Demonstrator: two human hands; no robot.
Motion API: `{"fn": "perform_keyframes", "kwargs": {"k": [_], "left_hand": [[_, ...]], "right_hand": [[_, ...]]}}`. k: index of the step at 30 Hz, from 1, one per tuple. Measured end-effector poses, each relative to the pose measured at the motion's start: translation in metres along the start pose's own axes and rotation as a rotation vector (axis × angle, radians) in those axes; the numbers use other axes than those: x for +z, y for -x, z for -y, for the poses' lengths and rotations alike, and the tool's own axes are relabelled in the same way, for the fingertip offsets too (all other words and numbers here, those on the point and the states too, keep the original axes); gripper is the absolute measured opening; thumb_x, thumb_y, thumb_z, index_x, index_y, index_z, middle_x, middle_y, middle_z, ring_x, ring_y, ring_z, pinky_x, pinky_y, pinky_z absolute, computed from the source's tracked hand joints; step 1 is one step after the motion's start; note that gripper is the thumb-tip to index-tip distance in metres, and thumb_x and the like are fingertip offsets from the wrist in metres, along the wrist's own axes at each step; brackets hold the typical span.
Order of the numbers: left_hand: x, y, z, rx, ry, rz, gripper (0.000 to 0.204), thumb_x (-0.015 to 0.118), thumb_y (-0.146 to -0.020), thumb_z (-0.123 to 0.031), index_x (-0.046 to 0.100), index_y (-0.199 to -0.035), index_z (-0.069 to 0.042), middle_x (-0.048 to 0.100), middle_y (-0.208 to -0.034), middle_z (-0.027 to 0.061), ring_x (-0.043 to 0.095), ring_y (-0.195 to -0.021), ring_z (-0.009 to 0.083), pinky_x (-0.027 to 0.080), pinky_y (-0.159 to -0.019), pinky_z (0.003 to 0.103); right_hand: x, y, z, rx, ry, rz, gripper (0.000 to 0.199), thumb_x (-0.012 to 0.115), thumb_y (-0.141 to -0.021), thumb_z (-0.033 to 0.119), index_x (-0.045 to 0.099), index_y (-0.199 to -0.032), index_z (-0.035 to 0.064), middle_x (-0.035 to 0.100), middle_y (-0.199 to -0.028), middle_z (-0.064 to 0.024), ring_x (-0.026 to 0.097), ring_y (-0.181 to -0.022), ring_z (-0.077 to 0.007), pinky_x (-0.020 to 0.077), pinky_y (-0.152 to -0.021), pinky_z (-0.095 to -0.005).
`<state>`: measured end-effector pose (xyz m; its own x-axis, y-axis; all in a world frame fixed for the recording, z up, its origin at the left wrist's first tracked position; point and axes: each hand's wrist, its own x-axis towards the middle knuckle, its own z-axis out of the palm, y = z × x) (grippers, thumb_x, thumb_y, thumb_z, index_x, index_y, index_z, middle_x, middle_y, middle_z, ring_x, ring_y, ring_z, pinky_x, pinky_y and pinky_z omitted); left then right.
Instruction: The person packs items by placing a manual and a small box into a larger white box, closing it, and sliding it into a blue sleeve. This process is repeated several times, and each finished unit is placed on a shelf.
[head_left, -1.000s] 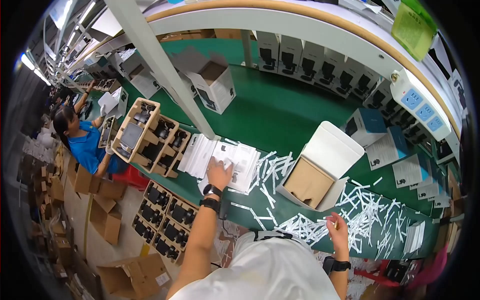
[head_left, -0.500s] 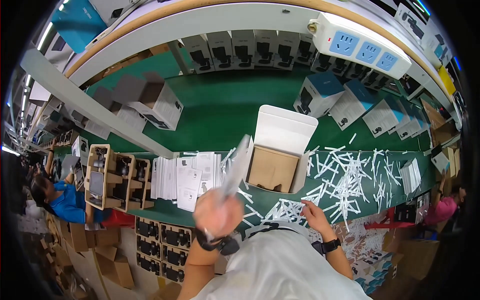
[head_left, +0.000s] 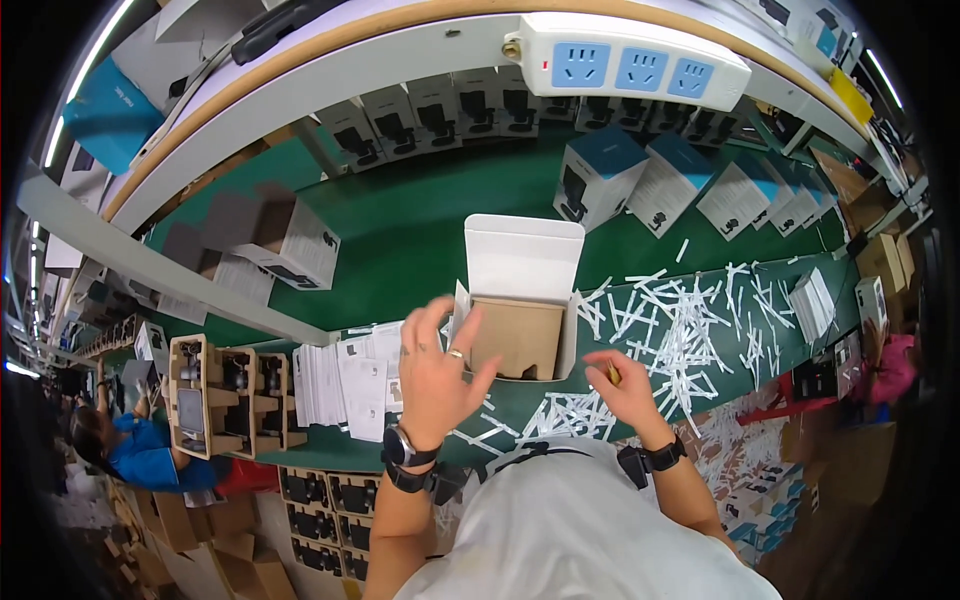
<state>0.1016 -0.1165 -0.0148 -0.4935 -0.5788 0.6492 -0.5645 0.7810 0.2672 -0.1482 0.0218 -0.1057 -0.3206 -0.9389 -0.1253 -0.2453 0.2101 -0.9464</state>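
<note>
An open white carton [head_left: 525, 258] stands in front of me with its lid raised. Inside it sits a brown cardboard insert [head_left: 520, 335], notched at its near edge. My left hand [head_left: 435, 375], fingers spread and holding nothing, hovers at the carton's left side and covers part of it. To the carton's right is my right hand [head_left: 625, 392], its fingers curled together round something small and yellowish that I cannot make out. Left of my left hand lie stacks of printed white leaflets [head_left: 362, 385].
White paper strips [head_left: 680, 340] are strewn on the right, some near my body. Brown trays of dark devices [head_left: 235, 395] stand at left. Boxes with blue tops [head_left: 600, 180] line the back right. A white power strip [head_left: 635, 62] hangs on the shelf edge. Co-workers [head_left: 150, 450] sit at both sides.
The white leaflet that my left hand held upright and blurred is out of that hand, which is now open beside the carton. My right hand's fingers have curled in. The view has shifted.
</note>
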Motion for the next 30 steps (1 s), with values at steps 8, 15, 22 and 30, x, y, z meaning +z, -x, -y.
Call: {"fn": "perform_keyframes", "kwargs": {"k": [8,15,22,30], "left_hand": [[0.088,0.083,0.033,-0.814,0.794,-0.021,0.061,0.061,-0.088,-0.004,0.042,-0.146,-0.003,0.061,-0.129,0.0199,0.059,-0.116,0.0213,0.048,-0.093,0.034],[0.069,0.05,-0.011,-0.118,0.357,0.205,0.072,0.074,-0.083,-0.02,0.045,-0.146,-0.003,0.043,-0.148,0.0229,0.044,-0.135,0.0447,0.041,-0.109,0.048],[0.081,0.059,-0.02,0.037,0.05,0.371,0.071,0.079,-0.079,-0.031,0.054,-0.14,-0.006,0.048,-0.148,0.014,0.042,-0.137,0.0413,0.036,-0.11,0.054],[0.083,0.06,-0.022,0.036,0.037,0.338,0.07,0.078,-0.08,-0.032,0.054,-0.14,-0.006,0.049,-0.147,0.014,0.043,-0.137,0.041,0.036,-0.111,0.052]], "right_hand": [[0.01,-0.021,0.034,-0.517,0.205,0.074,0.058,0.077,-0.081,0.018,0.061,-0.135,0.0075,0.057,-0.145,-0.0095,0.062,-0.073,-0.0102,0.0477,-0.06,-0.0226],[0.02,-0.029,0.026,-0.456,0.343,0.154,0.044,0.071,-0.086,0.029,0.066,-0.124,0.009,0.061,-0.137,-0.0064,0.07,-0.096,-0.025,0.0566,-0.073,-0.033],[0.005,-0.061,0.03,-0.397,0.41,-0.272,0.014,0.073,-0.085,0.017,0.067,-0.092,0.0067,0.067,-0.094,-0.0101,0.067,-0.082,-0.0287,0.0535,-0.069,-0.0345],[0.012,-0.068,0.027,-0.331,0.518,-0.29,0.016,0.075,-0.085,0.023,0.065,-0.086,0.0095,0.066,-0.084,-0.0078,0.067,-0.074,-0.0305,0.0526,-0.062,-0.0378]]}}
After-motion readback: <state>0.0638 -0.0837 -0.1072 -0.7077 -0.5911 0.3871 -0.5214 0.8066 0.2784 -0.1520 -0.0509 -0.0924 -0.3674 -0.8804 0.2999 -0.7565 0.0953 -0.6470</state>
